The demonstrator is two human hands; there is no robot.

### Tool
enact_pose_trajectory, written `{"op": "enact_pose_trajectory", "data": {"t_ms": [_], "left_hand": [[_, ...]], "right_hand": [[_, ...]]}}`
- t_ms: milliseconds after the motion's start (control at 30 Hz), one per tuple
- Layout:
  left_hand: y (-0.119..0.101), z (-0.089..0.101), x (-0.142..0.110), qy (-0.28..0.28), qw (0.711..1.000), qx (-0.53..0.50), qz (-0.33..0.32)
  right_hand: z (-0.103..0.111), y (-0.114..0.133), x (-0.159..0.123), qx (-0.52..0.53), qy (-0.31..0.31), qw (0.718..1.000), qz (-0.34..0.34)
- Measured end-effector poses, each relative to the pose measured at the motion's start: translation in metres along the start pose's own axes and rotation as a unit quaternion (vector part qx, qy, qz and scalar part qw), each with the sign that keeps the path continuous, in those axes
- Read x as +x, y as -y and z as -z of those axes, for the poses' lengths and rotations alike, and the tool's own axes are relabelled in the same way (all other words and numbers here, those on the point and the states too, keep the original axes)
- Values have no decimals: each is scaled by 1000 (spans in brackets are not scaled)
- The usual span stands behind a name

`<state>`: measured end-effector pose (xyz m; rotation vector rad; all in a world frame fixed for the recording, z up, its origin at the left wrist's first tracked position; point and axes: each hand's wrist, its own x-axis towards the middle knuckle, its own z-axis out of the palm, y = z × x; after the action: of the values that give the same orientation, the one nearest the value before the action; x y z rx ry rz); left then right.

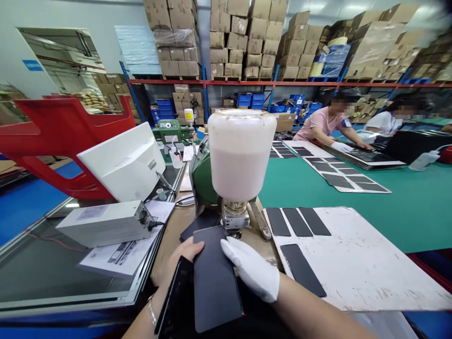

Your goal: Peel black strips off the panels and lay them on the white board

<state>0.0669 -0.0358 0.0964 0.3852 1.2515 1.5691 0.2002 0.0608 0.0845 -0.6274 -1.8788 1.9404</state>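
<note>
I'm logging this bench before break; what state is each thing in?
Dark sheet: held.
Left hand: bare, gripping the dark sheet.
Right hand: gloved, at the sheet's edge.
Bottle: upright, partly full.
White board: bearing four sheets.
Monitor: facing away; on or off unclear.
Grey box: cable plugged in.

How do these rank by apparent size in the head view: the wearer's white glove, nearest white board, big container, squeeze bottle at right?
1. Nearest white board
2. Big container
3. White glove
4. Squeeze bottle

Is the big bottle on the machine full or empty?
Partly full: inside the bottle, the pale contents reach a level line below the top.
</note>
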Motion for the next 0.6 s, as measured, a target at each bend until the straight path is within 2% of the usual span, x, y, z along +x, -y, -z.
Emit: {"op": "enact_pose_trajectory", "data": {"t_ms": [100, 200, 333, 467, 533, 600], "left_hand": [[-1, 23, -9, -38, 999, -7, 0], [5, 34, -13, -26, 999, 23, -20], [23, 29, -10, 69, 989, 123, -37], [45, 17, -1, 227, 946, 228, 26], [53, 9, 6, 259, 931, 252, 51], [55, 0, 15, 253, 938, 232, 47]], "right_hand": [[-11, 6, 16, 41, 81, 996, -16], [-11, 9, 24, 63, 125, 990, -24], [2, 1, 18, -33, 63, 997, -27], [36, -13, -4, -49, -74, 996, -29], [57, -17, -18, -13, -141, 990, -16], [78, -19, -33, 42, -155, 987, -16]]}}
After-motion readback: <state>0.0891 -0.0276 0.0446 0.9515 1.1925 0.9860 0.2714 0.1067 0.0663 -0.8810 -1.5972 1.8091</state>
